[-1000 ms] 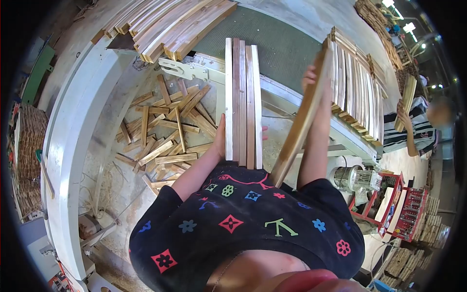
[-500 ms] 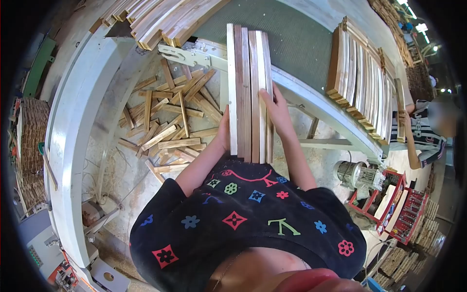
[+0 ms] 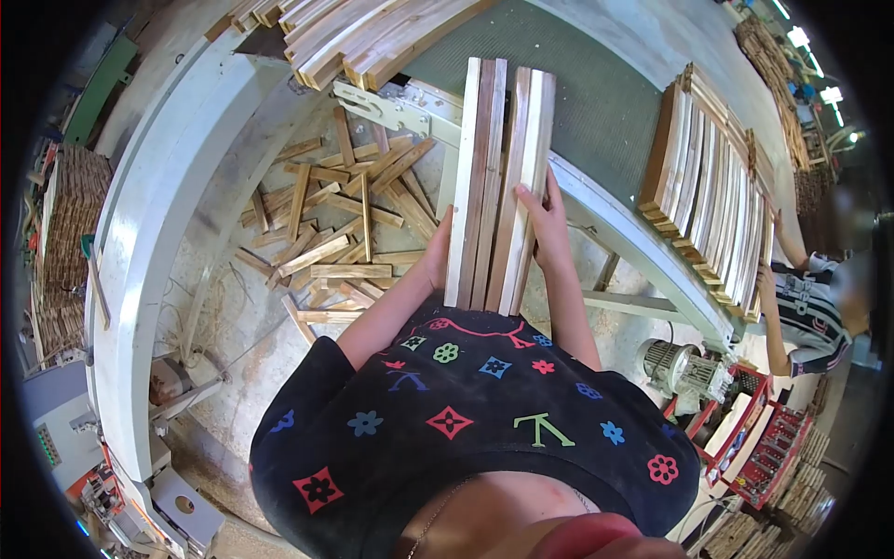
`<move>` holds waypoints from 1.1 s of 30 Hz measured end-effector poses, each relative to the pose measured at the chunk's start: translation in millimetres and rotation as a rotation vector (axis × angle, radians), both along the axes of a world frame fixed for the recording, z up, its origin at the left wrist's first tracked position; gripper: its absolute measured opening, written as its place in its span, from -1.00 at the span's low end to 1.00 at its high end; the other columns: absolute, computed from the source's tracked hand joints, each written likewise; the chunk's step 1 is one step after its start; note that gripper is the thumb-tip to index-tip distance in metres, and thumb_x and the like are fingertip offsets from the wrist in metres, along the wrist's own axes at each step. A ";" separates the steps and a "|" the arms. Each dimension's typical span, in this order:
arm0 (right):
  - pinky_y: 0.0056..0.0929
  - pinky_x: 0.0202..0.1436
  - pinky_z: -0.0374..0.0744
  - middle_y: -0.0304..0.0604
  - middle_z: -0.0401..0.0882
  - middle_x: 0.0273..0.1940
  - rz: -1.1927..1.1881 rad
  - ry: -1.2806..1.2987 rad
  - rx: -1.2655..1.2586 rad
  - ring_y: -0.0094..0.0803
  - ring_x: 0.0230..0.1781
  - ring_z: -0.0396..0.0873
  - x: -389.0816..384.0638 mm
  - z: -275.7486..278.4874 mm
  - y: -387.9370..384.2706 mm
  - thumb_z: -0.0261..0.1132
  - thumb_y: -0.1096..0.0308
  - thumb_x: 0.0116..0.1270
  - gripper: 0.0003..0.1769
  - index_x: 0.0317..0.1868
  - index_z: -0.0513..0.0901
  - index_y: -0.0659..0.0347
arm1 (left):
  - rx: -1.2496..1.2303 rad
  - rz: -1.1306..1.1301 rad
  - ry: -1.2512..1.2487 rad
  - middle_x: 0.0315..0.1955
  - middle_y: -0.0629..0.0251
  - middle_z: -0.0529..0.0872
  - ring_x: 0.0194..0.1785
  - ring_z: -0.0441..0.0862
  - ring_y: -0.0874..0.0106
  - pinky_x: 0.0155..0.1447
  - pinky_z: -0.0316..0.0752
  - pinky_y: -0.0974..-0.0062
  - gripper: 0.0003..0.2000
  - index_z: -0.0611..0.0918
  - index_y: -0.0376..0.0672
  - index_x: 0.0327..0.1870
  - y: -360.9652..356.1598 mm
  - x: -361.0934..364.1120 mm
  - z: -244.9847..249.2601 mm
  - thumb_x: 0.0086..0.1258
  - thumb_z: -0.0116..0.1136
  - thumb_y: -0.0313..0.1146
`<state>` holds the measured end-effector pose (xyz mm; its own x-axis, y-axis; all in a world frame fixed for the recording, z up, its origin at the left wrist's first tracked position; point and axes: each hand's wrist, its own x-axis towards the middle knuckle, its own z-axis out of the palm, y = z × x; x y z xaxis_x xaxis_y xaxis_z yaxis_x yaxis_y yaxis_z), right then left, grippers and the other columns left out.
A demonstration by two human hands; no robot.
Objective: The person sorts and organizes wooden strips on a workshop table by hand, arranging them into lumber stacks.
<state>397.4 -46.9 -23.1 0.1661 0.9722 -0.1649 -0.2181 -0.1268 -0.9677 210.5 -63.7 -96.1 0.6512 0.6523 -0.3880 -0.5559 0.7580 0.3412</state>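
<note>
I hold a flat bundle of several long wooden slats (image 3: pixel 492 168) against my belly, its far end over the green conveyor belt (image 3: pixel 596 93). My left hand (image 3: pixel 438 256) grips the bundle's left edge from below. My right hand (image 3: pixel 543 219) presses on the bundle's right side, fingers spread over the outer slats. The slats are pale and dark brown, side by side, tilted slightly to the right.
A row of slats (image 3: pixel 712 191) lies on the belt at right, more stacked slats (image 3: pixel 372 37) at the top. Scrap wood pieces (image 3: pixel 335 233) litter the floor below the white machine frame (image 3: pixel 149 214). Another person (image 3: pixel 805 298) in a striped shirt stands at right beside a motor (image 3: pixel 684 368).
One second ago my right hand held a single slat up at the right; it then laid it onto the bundle. The bundle now tilts slightly right.
</note>
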 end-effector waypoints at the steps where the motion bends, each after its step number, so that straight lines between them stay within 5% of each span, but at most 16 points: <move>1: -0.29 0.30 0.49 0.06 0.40 0.37 0.049 -0.056 0.028 -0.23 0.29 0.47 -0.8 -1.2 4.2 0.41 0.27 0.33 -0.07 0.60 0.11 0.17 | 0.004 -0.006 0.007 0.38 0.11 0.49 0.38 0.50 0.13 0.46 0.36 0.05 -0.21 0.33 -0.05 0.52 0.5 0.8 3.4 0.52 -0.34 0.39; 12: -0.22 0.38 0.43 0.14 0.34 0.39 0.115 -0.152 0.088 -0.13 0.38 0.38 -10.2 2.4 18.6 0.45 0.18 0.28 0.00 0.59 0.08 0.26 | 0.020 -0.009 -0.013 0.42 0.15 0.45 0.41 0.47 0.16 0.48 0.35 0.06 -0.24 0.27 -0.03 0.56 13.0 -6.8 7.5 0.55 -0.40 0.35; 15: -0.17 0.36 0.45 0.18 0.32 0.36 0.035 -0.686 0.174 0.02 0.37 0.39 -9.9 -7.7 14.2 0.44 0.13 0.27 0.00 0.57 0.10 0.28 | -0.014 -0.026 -0.043 0.41 0.16 0.46 0.40 0.48 0.16 0.46 0.36 0.06 -0.27 0.28 -0.02 0.55 13.9 -10.8 3.6 0.58 -0.40 0.31; 18: -0.05 0.36 0.45 0.23 0.25 0.35 -0.119 -0.804 0.189 0.14 0.38 0.34 -36.9 26.2 -4.0 0.44 0.07 0.25 0.00 0.54 0.14 0.31 | -0.017 -0.027 -0.084 0.41 0.14 0.45 0.40 0.47 0.15 0.45 0.37 0.06 -0.26 0.27 -0.05 0.56 14.4 -10.8 6.1 0.57 -0.38 0.32; 19: 0.14 0.35 0.41 0.24 0.07 0.48 -0.072 -0.831 0.230 0.30 0.44 0.20 -41.7 28.8 -4.4 0.43 -0.10 0.21 0.04 0.55 0.17 0.23 | -0.008 -0.023 -0.093 0.42 0.13 0.44 0.41 0.46 0.15 0.45 0.38 0.06 -0.24 0.26 -0.06 0.56 15.2 -9.9 7.7 0.56 -0.37 0.33; 22: 0.21 0.41 0.31 0.21 -0.09 0.57 0.022 -1.437 0.236 0.42 0.43 0.12 -66.9 41.4 2.9 0.41 -0.17 0.19 0.04 0.56 0.20 0.13 | -0.078 -0.096 -0.163 0.44 0.09 0.42 0.42 0.44 0.14 0.44 0.38 0.06 -0.18 0.24 -0.11 0.56 22.0 -15.0 0.4 0.52 -0.33 0.38; 23: 0.39 0.34 0.30 0.18 -0.11 0.59 0.034 -1.483 0.172 0.58 0.42 0.03 -74.4 40.2 7.8 0.39 -0.28 0.11 0.11 0.58 0.19 0.03 | -0.042 -0.092 -0.127 0.43 0.05 0.42 0.42 0.45 0.13 0.44 0.38 0.06 -0.13 0.24 -0.15 0.56 23.6 -15.1 -4.6 0.48 -0.30 0.43; 28: 0.44 0.28 0.32 0.10 -0.06 0.61 0.034 -1.487 0.048 0.51 0.44 0.06 -82.7 58.5 53.6 0.41 -0.17 0.00 0.12 0.56 0.23 0.05 | -0.001 0.008 0.033 0.36 0.12 0.50 0.34 0.53 0.21 0.40 0.45 0.17 -0.16 0.28 -0.12 0.54 49.1 -2.3 40.9 0.50 -0.29 0.41; 31: 0.38 0.33 0.32 0.12 -0.02 0.60 0.016 -1.414 0.031 0.45 0.43 0.12 -77.3 65.6 105.7 0.41 -0.16 -0.01 0.09 0.53 0.28 0.11 | 0.035 0.093 -0.050 0.33 0.17 0.53 0.29 0.57 0.20 0.39 0.44 0.11 -0.12 0.32 -0.09 0.52 78.4 -2.0 25.7 0.43 -0.27 0.49; 33: 0.35 0.34 0.34 0.15 -0.01 0.59 -0.002 -1.384 -0.033 0.43 0.43 0.15 -78.7 75.2 151.0 0.43 -0.17 0.00 0.08 0.52 0.30 0.09 | -0.136 0.162 -0.328 0.41 0.08 0.42 0.44 0.38 0.12 0.53 0.21 0.00 -0.03 0.30 -0.16 0.52 78.6 -11.0 37.0 0.34 -0.17 0.53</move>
<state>318.8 104.1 52.1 0.2134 0.9706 0.1113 0.9075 -0.1547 -0.3905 199.6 14.9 -59.1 0.6478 0.7136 -0.2667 -0.7349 0.6776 0.0280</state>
